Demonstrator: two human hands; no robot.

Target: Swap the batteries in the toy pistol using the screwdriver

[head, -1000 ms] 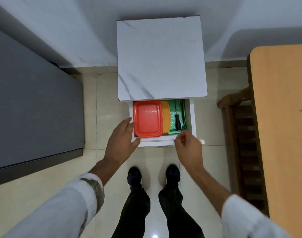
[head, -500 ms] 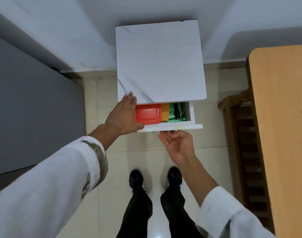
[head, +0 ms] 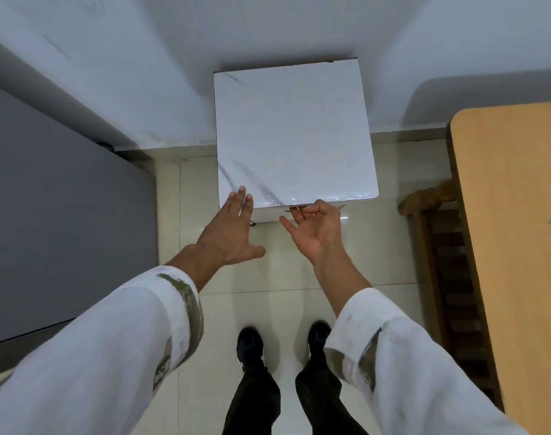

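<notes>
Neither the toy pistol nor the screwdriver is in view. A white marble-patterned cabinet [head: 293, 130] stands against the wall in front of me. Its drawer front [head: 266, 215] sits flush under the top, so the contents are hidden. My left hand [head: 230, 233] is flat with its fingers stretched out, the fingertips at the cabinet's front left corner. My right hand [head: 315, 230] is palm up at the drawer front, fingers loosely curled against its upper edge, and I see nothing held in it.
A large grey surface [head: 64, 215] fills the left side. A wooden table [head: 512, 230] runs along the right, with a wooden chair [head: 440, 262] tucked beside it. I stand on a tiled floor [head: 267, 309], my black shoes [head: 250, 343] below the hands.
The drawer, open a second ago with red and orange boxes showing, has slid fully shut. Both hands followed it in toward the cabinet front.
</notes>
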